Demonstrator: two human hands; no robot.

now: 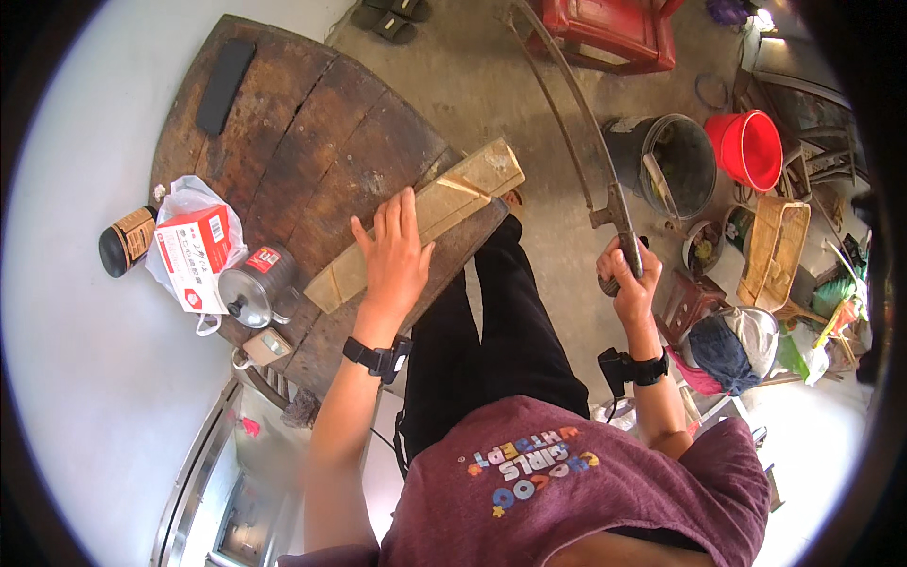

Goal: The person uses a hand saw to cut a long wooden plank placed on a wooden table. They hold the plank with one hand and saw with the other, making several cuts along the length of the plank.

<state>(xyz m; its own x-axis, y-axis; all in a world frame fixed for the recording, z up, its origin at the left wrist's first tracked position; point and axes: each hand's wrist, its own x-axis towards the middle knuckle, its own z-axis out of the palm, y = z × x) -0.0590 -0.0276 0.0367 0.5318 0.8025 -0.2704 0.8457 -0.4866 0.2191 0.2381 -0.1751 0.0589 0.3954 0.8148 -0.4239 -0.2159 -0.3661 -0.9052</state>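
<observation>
My left hand point(392, 250) lies on a pale wooden board point(472, 189) with fingers spread, pressing it against the dark wooden tabletop point(269, 109). The board runs diagonally along the table's edge and has a split or cut near its upper right end. My right hand point(631, 274) grips the handle of a long metal-framed saw point(605, 161), held off the board to the right, its frame rising toward the top of the view.
A boxed package point(194, 260), lidded pot point(250, 298), dark bottle point(128, 241) and black slab point(227, 85) occupy the table's left. Right are a red stool point(614, 38), dark bucket point(680, 165), red bucket point(761, 151), cardboard point(770, 250) and piled cloths point(718, 350).
</observation>
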